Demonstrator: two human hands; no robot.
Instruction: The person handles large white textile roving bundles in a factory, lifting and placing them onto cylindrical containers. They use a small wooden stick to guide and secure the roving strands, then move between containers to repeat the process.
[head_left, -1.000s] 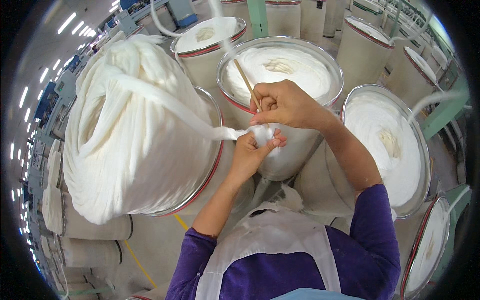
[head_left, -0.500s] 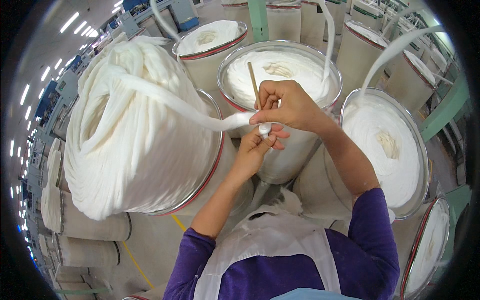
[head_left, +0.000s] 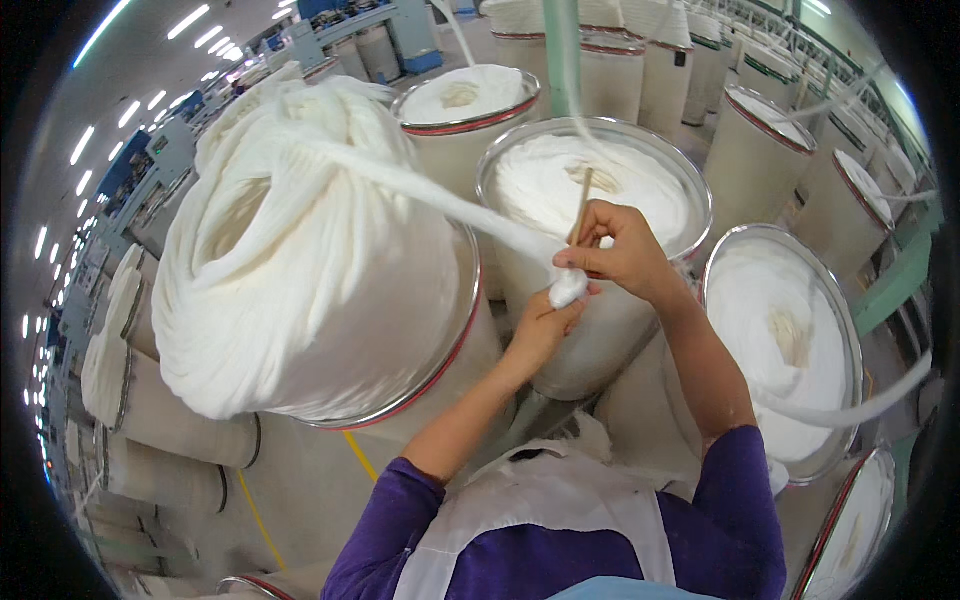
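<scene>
- While the right hand (head_left: 622, 252) pinches a thin wooden stick (head_left: 581, 205) upright between thumb and fingers, its fingers are also closed over the end of a thick white sliver strand (head_left: 440, 200), bunched into a small wad just below the knuckles
- Cupped under that wad from 7 o'clock, the left hand (head_left: 545, 325) is narrow, its fingertips touching the white fibre; how firmly it grips I cannot tell
- From the hands the strand runs out toward 10 o'clock, rising to the top of a tall heap of coiled white sliver (head_left: 300, 260) that overflows its can, a red and metal rim showing at the base
- Directly behind the hands at 12 o'clock stands a round can (head_left: 690, 190) with a shiny rim, filled level with white coils
- At 3 o'clock another full can (head_left: 775, 330) stands close by, a loose strand curving away from it toward the right edge
- Further cans (head_left: 462, 100) of the same beige cylinder shape with red bands stand at 11 o'clock and 1 o'clock
- A white apron (head_left: 540, 510) over purple sleeves fills 6 o'clock
</scene>
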